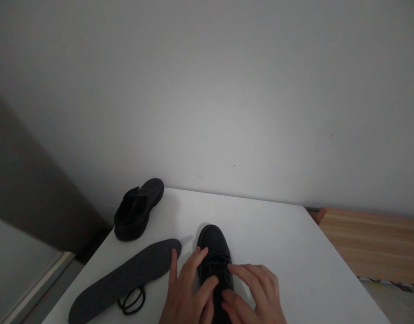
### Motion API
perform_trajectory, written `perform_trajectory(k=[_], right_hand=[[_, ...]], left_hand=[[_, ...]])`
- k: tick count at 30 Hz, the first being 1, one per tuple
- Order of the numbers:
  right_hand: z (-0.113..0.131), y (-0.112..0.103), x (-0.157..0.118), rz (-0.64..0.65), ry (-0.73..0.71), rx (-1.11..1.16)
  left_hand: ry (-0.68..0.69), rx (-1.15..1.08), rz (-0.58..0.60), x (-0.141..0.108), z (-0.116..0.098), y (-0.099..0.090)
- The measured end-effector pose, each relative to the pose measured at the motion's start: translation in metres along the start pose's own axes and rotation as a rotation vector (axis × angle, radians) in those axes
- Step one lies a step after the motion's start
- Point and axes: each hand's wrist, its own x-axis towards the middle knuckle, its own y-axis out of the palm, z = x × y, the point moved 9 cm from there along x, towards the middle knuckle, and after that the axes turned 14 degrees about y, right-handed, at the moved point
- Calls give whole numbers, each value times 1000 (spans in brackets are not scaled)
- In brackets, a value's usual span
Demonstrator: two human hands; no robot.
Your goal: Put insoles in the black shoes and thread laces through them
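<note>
Behind the white surface [281, 243] rises a plain grey wall [227, 99], so its far side is closed. Near the front, a black shoe [213, 238] stands with the toe pointing away, which probably keeps the laces [218, 258] convenient for reaching. The left hand [185, 285] has its outer fingers spread wide at one side; the right hand [261, 292] curves over the opposite side. Their inner fingertips come close together over the shoe, but everything there is dark, so I cannot tell whether they pinch something. At left lie a grey insole [126, 274] and a black cord [124, 308], perhaps so that the middle is left for working; another shoe [139, 207] stands at the far left corner. More room is on the right, up to the slanting edge, beyond which a wooden board [372, 243] shows.
</note>
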Motion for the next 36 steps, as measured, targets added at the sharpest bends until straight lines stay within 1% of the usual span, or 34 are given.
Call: perform_trajectory(k=[2, 4, 6, 8, 11, 13, 15, 18, 21, 23, 26, 29, 31, 34, 36], right_hand=[[4, 4, 7, -1, -41, -25], [7, 11, 13, 23, -40, -46], [9, 14, 18, 21, 2, -42], [9, 12, 23, -8, 50, 3], [5, 7, 28, -28, 105, 105], [1, 7, 29, 26, 113, 171], [-6, 11, 25, 123, 131, 243], [-22, 16, 16, 230, 222, 355], [-37, 14, 10, 240, 350, 489], [-42, 9, 11, 228, 396, 590], [-41, 4, 14, 251, 386, 693], [-40, 8, 15, 295, 376, 711], [-36, 16, 12, 335, 349, 683], [-26, 35, 4, 421, 280, 618], [-23, 44, 1, 450, 281, 591]], left_hand=[[-12, 69, -4, 4, 0, -6], [-21, 106, 9, 9, 0, -10], [-13, 116, 35, 14, 0, -10], [8, 113, 48, 19, -2, -10], [-6, 76, 28, 22, -1, -10], [-19, 25, 22, 21, 0, -9], [-33, -31, 34, 19, 3, -8], [-28, -71, 49, 15, 5, -8], [-30, -86, 43, 10, 8, -8], [-45, -128, 43, 8, 10, -6], [-59, -225, 35, 6, 11, -5], [-81, -346, 22, 7, 12, -5], [-106, -421, -3, 8, 13, -5], [-146, -512, -41, 9, 16, -3], [-155, -572, -62, 8, 18, 1]])
